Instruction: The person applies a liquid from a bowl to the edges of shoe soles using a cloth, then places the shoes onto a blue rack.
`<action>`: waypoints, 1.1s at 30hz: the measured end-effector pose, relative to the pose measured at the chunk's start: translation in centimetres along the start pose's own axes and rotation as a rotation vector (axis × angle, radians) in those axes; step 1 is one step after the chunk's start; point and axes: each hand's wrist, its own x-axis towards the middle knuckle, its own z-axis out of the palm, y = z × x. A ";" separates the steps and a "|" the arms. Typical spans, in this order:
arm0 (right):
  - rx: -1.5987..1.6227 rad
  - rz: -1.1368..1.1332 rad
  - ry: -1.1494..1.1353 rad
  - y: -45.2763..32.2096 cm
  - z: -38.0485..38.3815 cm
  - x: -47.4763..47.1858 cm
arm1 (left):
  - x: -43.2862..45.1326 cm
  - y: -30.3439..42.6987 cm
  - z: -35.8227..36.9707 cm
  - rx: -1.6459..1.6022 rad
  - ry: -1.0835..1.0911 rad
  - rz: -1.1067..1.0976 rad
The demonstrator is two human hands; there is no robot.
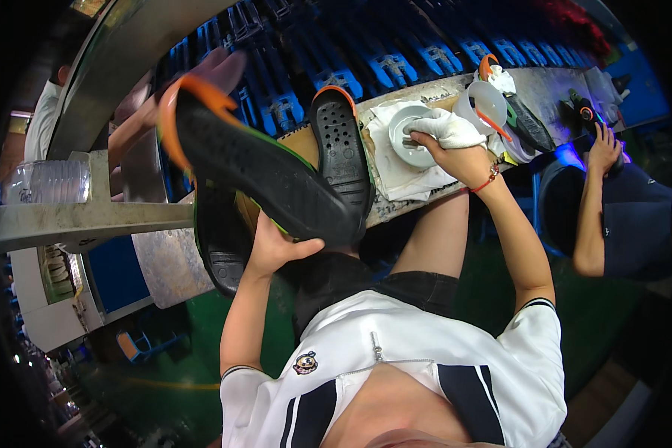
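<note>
My left hand (280, 246) grips the near end of a black shoe sole (257, 168) with orange and green edging, raised and tilted over the bench. Two more black soles lie under or beside it: one (344, 145) with a perforated end just right of it, the other (224, 263) below it at left. In my right hand (462, 159) is a white cloth (448, 127), held over a white bowl (406, 131); a thin tool shows at the fingertips, its kind unclear. The bowl stands on white cloths or paper (389, 182) on the bench.
Right of the bowl stand a translucent plastic cup (480, 103) and another shoe sole (529, 123). A conveyor with blue fixtures (395, 70) runs behind the bench. A metal frame (89, 221) crosses the left. A co-worker's hand (603, 148) holds an item at far right; another person's arm reaches in at left.
</note>
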 end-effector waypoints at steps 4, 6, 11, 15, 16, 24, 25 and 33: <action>0.357 0.163 -0.006 -1.9 -0.6 -0.1 | 0.1 -0.4 -0.3 0.343 -0.079 0.022; 0.614 0.183 -0.037 -3.5 -0.8 -0.2 | -0.1 -0.8 0.5 0.649 -0.078 0.177; 0.881 0.201 -0.207 -7.8 1.7 -1.2 | 1.2 -1.7 1.1 0.250 0.090 0.078; 0.887 0.223 -0.295 -8.7 2.4 -1.1 | 3.5 -0.4 -0.2 -0.652 0.137 -0.199; 0.831 0.250 -0.364 -8.8 2.2 -0.9 | 3.5 -0.4 -0.3 -0.641 0.141 -0.172; 0.351 -0.010 -0.135 -7.8 2.2 -1.2 | 3.7 1.8 -1.4 -0.777 -0.108 -0.358; 0.322 -0.024 -0.105 -7.4 2.3 -1.3 | 3.6 2.7 -0.7 -0.777 -0.141 -0.374; 0.163 -0.250 0.065 -6.8 1.3 -0.3 | 2.5 5.9 3.4 0.392 -0.292 -0.102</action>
